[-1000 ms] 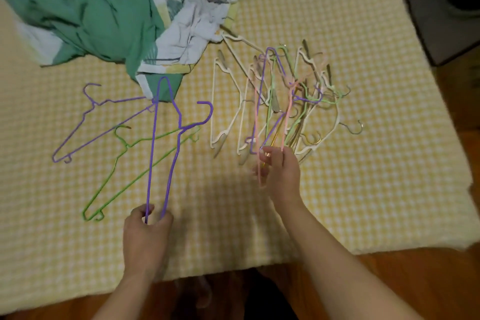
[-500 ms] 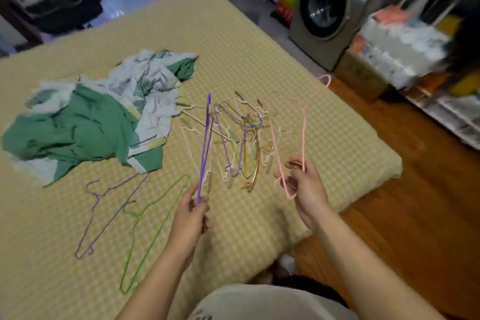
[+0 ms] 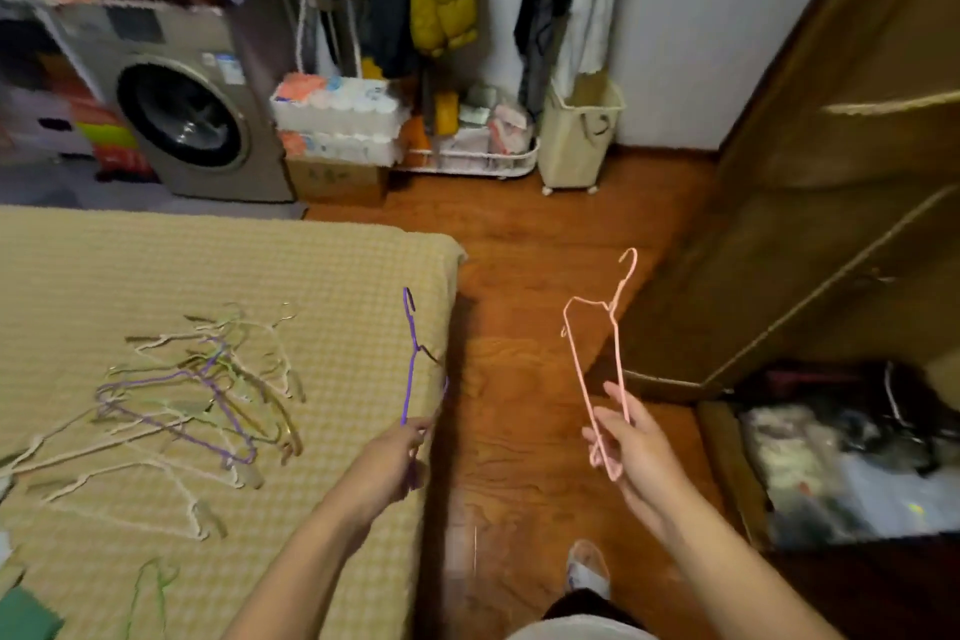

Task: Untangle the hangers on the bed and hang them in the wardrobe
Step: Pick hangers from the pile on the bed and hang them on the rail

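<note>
Beside the bed (image 3: pixel 363 244), both freed hangers have left the pile (image 3: pixel 197 395) — left hand (image 3: pixel 395 452) pinches purple hanger (image 3: pixel 410 359), right hand (image 3: pixel 631 450) grasps pink hanger (image 3: pixel 597 353) — now facing the wardrobe (image 3: pixel 831 224); hanging presumably follows.

The room is being lit dimly and warmly; edges are being bent by the wide lens, and everything is being smeared by blur.
</note>
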`<state>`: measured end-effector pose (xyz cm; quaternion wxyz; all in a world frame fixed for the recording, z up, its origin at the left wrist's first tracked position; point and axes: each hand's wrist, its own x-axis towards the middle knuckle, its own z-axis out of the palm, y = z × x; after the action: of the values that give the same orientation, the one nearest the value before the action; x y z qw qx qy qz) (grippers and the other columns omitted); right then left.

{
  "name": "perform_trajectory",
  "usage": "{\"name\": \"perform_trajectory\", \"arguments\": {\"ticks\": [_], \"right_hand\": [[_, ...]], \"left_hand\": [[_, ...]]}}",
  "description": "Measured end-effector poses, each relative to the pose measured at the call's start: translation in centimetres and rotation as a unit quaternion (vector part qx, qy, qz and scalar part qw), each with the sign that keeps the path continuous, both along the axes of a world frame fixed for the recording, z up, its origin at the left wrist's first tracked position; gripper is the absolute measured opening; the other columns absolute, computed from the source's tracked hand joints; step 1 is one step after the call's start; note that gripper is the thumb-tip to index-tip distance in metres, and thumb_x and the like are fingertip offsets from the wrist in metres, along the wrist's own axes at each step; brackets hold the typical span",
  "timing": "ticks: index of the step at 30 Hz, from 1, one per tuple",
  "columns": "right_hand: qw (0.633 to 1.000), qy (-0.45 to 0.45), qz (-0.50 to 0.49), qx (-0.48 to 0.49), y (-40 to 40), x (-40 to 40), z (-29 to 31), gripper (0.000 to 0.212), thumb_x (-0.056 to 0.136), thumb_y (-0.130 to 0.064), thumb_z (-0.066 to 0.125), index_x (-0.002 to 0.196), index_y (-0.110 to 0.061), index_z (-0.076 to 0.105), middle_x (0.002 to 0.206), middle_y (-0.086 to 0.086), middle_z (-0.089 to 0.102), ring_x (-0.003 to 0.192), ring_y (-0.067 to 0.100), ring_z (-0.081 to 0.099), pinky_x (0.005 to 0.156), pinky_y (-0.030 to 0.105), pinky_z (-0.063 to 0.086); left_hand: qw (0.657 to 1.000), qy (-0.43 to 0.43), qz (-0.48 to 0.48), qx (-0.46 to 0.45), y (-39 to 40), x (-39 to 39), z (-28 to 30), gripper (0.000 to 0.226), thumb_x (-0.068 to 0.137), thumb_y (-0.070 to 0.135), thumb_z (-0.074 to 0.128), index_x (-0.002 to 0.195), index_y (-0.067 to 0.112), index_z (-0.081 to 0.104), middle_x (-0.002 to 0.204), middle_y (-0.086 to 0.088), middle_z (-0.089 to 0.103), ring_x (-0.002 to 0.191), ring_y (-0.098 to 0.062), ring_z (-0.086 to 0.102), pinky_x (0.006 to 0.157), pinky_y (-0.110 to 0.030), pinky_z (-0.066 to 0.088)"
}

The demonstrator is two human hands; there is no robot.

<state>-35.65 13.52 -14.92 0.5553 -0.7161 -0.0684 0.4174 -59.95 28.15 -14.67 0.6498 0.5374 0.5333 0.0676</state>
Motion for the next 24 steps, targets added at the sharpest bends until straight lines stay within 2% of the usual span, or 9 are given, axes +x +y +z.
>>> {"name": "perform_trajectory", "arguments": {"ticks": [3,5,7,10,13,15,17,19,24], "right_hand": [[0.995,-0.018,-0.099,0.019,-5.8,4.1,1.5,0.037,0.102,-0.014,0.051,0.133,-0.035,0.055,0.113,0.007,0.065,0.105,0.029,0.067,0.075,0.037,0.052],[0.989,-0.032,-0.142,0.018,-8.5,5.9,2.5,0.036,0.103,-0.015,0.048,0.131,-0.036,0.055,0.107,0.009,0.064,0.094,0.026,0.066,0.067,0.034,0.051],[0.979,-0.045,-0.2,0.017,-12.8,8.7,3.3,0.034,0.104,-0.017,0.046,0.13,-0.037,0.056,0.103,0.008,0.064,0.087,0.024,0.063,0.061,0.031,0.048],[0.957,-0.081,-0.277,0.0,-18.8,13.7,5.3,0.029,0.103,-0.04,0.048,0.129,-0.048,0.056,0.116,-0.005,0.065,0.096,0.02,0.065,0.07,0.031,0.051],[0.937,-0.129,-0.325,-0.011,-23.2,18.8,8.3,0.037,0.096,-0.065,0.044,0.13,-0.054,0.053,0.124,-0.016,0.061,0.099,0.015,0.068,0.086,0.039,0.056],[0.912,-0.162,-0.376,0.014,-25.9,22.8,10.5,0.035,0.099,-0.059,0.042,0.128,-0.049,0.058,0.119,-0.01,0.062,0.089,0.015,0.068,0.076,0.037,0.056],[0.897,-0.185,-0.398,0.043,-27.3,25.9,12.7,0.024,0.103,-0.045,0.042,0.116,-0.05,0.061,0.107,-0.003,0.06,0.075,0.017,0.062,0.063,0.035,0.047],[0.889,-0.199,-0.409,0.056,-28.3,28.7,14.7,0.027,0.103,-0.033,0.043,0.109,-0.051,0.061,0.098,0.0,0.059,0.071,0.019,0.056,0.059,0.035,0.042],[0.894,-0.203,-0.395,0.06,-30.5,33.3,17.4,0.04,0.102,-0.032,0.044,0.137,-0.051,0.047,0.117,-0.005,0.053,0.093,0.012,0.051,0.082,0.031,0.042]], "left_hand": [[0.996,-0.013,-0.092,0.011,-1.7,8.2,0.7,0.02,0.098,0.028,0.046,0.099,0.02,0.065,0.064,-0.003,0.05,0.054,-0.014,0.047,0.05,-0.025,0.03],[0.989,-0.01,-0.143,0.021,-2.9,12.8,1.4,0.02,0.087,0.038,0.055,0.09,0.018,0.059,0.057,-0.001,0.044,0.047,-0.014,0.043,0.044,-0.021,0.031],[0.98,-0.012,-0.199,0.007,-5.5,19.3,2.5,0.015,0.091,0.032,0.056,0.094,0.017,0.059,0.059,-0.005,0.046,0.05,-0.019,0.046,0.044,-0.018,0.034],[0.954,-0.037,-0.297,-0.005,-10.3,28.8,5.6,0.018,0.099,0.031,0.05,0.104,0.02,0.064,0.069,-0.011,0.055,0.059,-0.024,0.056,0.052,-0.022,0.042],[0.932,-0.09,-0.351,-0.019,-14.8,36.9,9.2,0.025,0.103,0.031,0.044,0.108,0.018,0.065,0.07,-0.006,0.051,0.053,-0.016,0.046,0.043,-0.017,0.041],[0.913,-0.121,-0.39,-0.001,-18.1,42.4,11.9,0.025,0.105,0.03,0.041,0.107,0.02,0.064,0.078,-0.003,0.054,0.052,-0.011,0.046,0.046,-0.018,0.04],[0.895,-0.143,-0.422,0.012,-20.2,46.4,14.0,0.025,0.105,0.03,0.04,0.107,0.024,0.063,0.082,-0.003,0.058,0.051,-0.008,0.05,0.047,-0.018,0.036],[0.881,-0.156,-0.446,-0.017,-21.7,49.8,16.3,0.024,0.102,0.03,0.04,0.108,0.027,0.063,0.086,-0.008,0.063,0.055,-0.013,0.053,0.049,-0.021,0.033],[0.845,-0.18,-0.501,-0.056,-23.7,59.0,18.5,0.041,0.096,0.021,0.036,0.117,0.039,0.065,0.086,-0.01,0.07,0.072,-0.022,0.059,0.062,-0.03,0.043]]}}
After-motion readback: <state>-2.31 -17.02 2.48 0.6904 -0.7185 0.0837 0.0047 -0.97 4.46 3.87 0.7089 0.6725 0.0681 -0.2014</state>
